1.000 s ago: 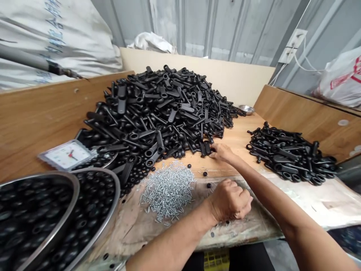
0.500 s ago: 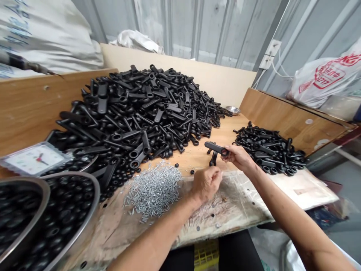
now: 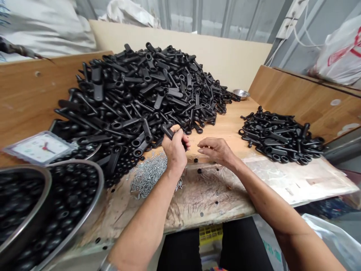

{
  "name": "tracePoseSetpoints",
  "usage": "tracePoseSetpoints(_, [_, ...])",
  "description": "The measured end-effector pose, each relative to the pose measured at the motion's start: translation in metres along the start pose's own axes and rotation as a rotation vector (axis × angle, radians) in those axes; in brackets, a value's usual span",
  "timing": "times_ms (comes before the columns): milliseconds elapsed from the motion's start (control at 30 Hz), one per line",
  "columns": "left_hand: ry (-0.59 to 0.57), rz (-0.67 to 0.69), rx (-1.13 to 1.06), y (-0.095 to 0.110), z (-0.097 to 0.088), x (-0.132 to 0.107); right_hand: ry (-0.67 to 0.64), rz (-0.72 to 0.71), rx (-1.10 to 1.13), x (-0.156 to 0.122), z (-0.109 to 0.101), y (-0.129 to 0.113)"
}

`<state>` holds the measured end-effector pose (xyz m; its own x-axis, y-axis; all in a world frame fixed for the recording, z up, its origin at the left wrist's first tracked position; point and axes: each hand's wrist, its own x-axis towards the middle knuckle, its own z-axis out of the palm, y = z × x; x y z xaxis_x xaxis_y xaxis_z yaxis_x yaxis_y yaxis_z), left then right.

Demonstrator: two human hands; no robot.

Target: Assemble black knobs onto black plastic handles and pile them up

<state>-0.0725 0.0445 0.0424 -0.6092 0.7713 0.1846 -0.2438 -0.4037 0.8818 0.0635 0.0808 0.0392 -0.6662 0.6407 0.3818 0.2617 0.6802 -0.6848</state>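
My left hand (image 3: 176, 148) is closed around a black plastic crank handle (image 3: 168, 131), whose rounded end sticks out past the thumb. It hovers at the right side of a heap of small silver pins (image 3: 149, 175), close to the front of a large pile of black crank handles (image 3: 158, 90). To its right, my right hand (image 3: 216, 151) is held over the bench with thumb and fingers apart and nothing visible in them. A few small black balls (image 3: 199, 171) lie on the worn bench covering below the hands.
A smaller pile of black crank handles (image 3: 282, 137) lies on the right. Metal bowls of black balls (image 3: 70, 195) stand at left, near a square clock (image 3: 39, 147). A small metal dish (image 3: 241, 94) sits behind. Wooden boards (image 3: 304, 98) wall the bench.
The crank handle in my right hand is gone from it. My left hand has moved left and up, now with a crank handle in it. My right hand has opened and moved slightly left.
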Motion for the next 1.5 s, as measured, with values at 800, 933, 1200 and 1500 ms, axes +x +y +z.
tracePoseSetpoints(800, [-0.334,0.177,0.679,-0.025,0.007,-0.031,0.092,0.337,1.116,-0.009,-0.010,0.010])
tracePoseSetpoints(933, [-0.344,0.175,0.746,-0.025,0.008,-0.031,0.110,0.349,1.161,-0.008,-0.006,0.009])
tracePoseSetpoints(1200, [-0.303,0.182,0.860,-0.028,0.007,-0.030,0.107,0.347,1.164,-0.010,-0.007,0.011])
tracePoseSetpoints(1500, [-0.222,0.274,1.260,-0.029,0.008,-0.035,0.324,0.352,0.968,-0.015,0.005,-0.003])
